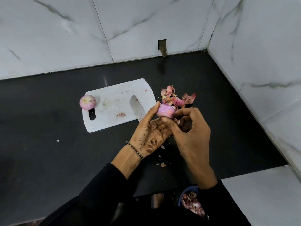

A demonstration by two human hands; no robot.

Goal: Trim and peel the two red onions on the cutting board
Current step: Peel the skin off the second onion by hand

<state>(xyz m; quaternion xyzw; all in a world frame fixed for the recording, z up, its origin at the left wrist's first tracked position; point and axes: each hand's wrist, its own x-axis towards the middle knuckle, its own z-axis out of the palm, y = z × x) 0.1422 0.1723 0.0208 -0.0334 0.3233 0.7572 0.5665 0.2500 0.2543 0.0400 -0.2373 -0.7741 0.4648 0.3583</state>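
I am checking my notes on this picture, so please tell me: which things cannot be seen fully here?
All in the head view.
1. knife: handle mostly hidden behind the left hand.
2. held onion: lower side covered by the right hand and its fingers.
3. blue bowl: partly hidden by the right sleeve.

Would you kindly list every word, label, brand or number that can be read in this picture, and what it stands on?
None: nothing here can be read.
The knife blade shows no legible brand.
The cutting board, marble tiles and blue bowl bear no lettering.
The dark marks on the left hand, which holds the peeled onion, are a pattern, not words.
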